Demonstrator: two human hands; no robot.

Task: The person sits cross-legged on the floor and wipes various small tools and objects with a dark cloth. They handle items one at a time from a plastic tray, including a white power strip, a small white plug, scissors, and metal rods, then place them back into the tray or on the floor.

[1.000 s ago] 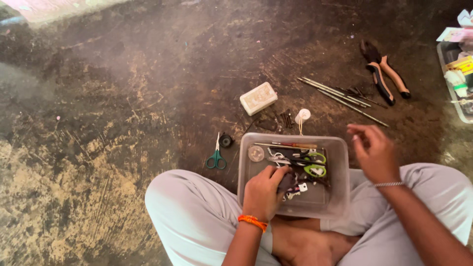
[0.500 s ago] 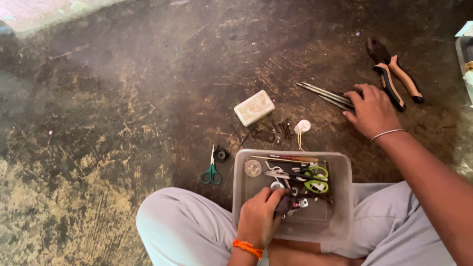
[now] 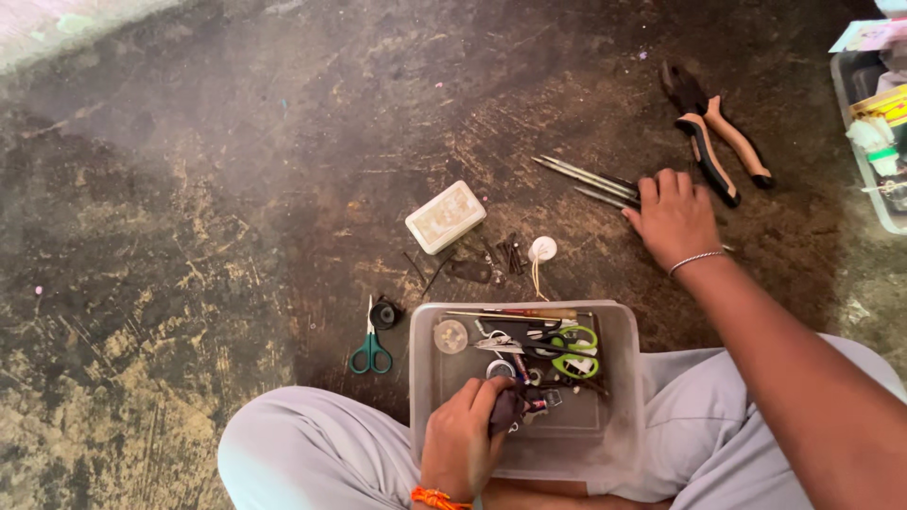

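Head view shows your left hand (image 3: 463,436) inside the box (image 3: 619,378) on your lap, fingers curled around a small dark thing (image 3: 507,408) too hidden to name. Your right hand (image 3: 673,215) lies flat, fingers spread, covering the ends of the rods (image 3: 578,178) on the floor beside pliers (image 3: 710,142).

Teal scissors (image 3: 371,348), white box (image 3: 446,216), pliers (image 3: 710,142)

Soft, even daylight falls on the dark, mottled concrete floor (image 3: 236,189), brightest in a pale strip at the upper left of the frame. Shadows are faint and diffuse. Focus is fairly sharp at centre; the edges soften and bend slightly.
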